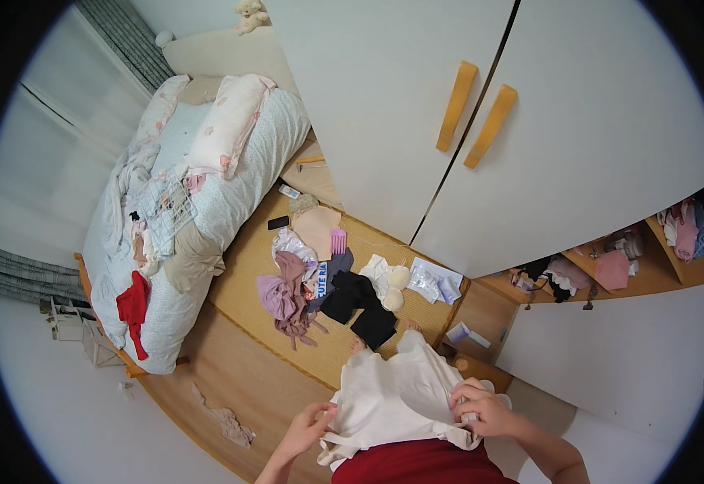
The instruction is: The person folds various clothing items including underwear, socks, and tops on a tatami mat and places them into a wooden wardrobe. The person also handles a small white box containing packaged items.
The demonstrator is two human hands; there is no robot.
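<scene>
A white cloth garment [388, 393] lies spread over my lap, above the red clothing [418, 463] I wear. My left hand [308, 426] is at its left edge, thumb and fingers pinching the fabric. On the other side my right hand [479, 408] grips a bunched part of the same garment. Just beyond my feet, black folded clothes [373, 327] rest on a woven mat [249, 287]. Around them are a cream bra [393, 296], mauve garments [288, 290], a purple comb [338, 242] and a plastic-wrapped packet [427, 284].
A bed [243, 199] with pillows, a wire basket [170, 206] and a red garment [134, 308] stands at left. Wardrobe doors [388, 109] rise ahead. Open shelves [660, 272] at right hold clothes. A phone [278, 222] is on the mat; a beige cloth [228, 423] lies on the floor.
</scene>
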